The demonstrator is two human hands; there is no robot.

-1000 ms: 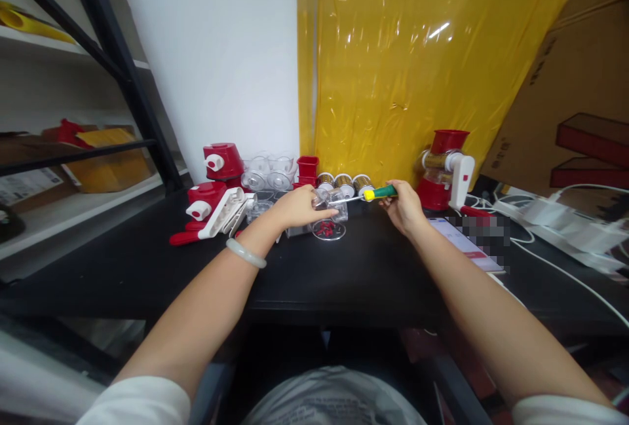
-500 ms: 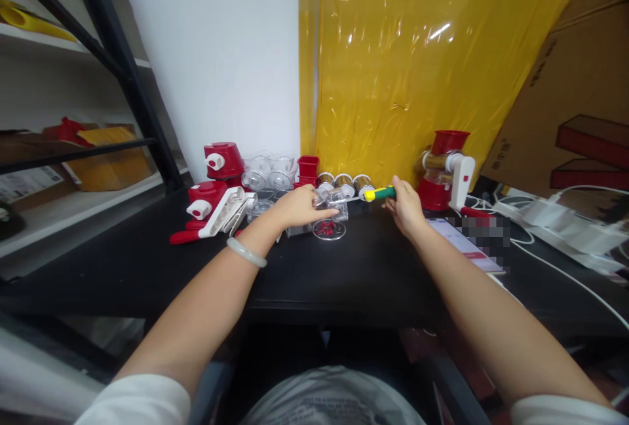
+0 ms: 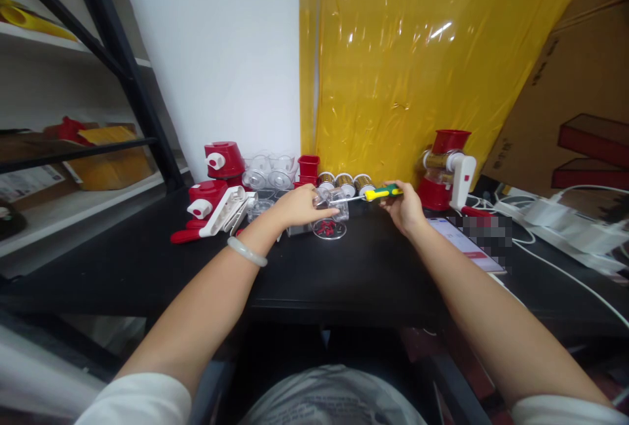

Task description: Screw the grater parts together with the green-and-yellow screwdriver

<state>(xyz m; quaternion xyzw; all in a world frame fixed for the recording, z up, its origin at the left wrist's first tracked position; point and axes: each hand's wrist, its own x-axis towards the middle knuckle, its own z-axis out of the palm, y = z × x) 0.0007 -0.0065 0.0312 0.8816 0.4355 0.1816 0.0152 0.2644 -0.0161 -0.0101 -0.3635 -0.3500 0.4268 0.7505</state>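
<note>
My left hand (image 3: 302, 205) is closed around a clear plastic part (image 3: 340, 209) above the middle of the black table. My right hand (image 3: 405, 207) grips the green and yellow handle of a screwdriver (image 3: 383, 192). Its shaft points left and meets the clear part; the exact contact of the tip is too small to make out. Just below the clear part lies a round clear dish (image 3: 329, 230) with small red pieces in it. Behind the hands, several metal grater drums (image 3: 344, 183) with white rims lie in a row.
Red housings (image 3: 223, 160) and white crank arms (image 3: 223, 212) stand at left, near clear plastic bodies (image 3: 269, 171) and a red hopper (image 3: 308, 168). An assembled rotary grater (image 3: 445, 169) is at right, beside a phone (image 3: 466, 245) and a power strip (image 3: 565, 225) with white cables.
The screwdriver handle has turned in my right hand, showing more yellow, and the fingers have shifted on it. My left hand and the clear part stay in place.
</note>
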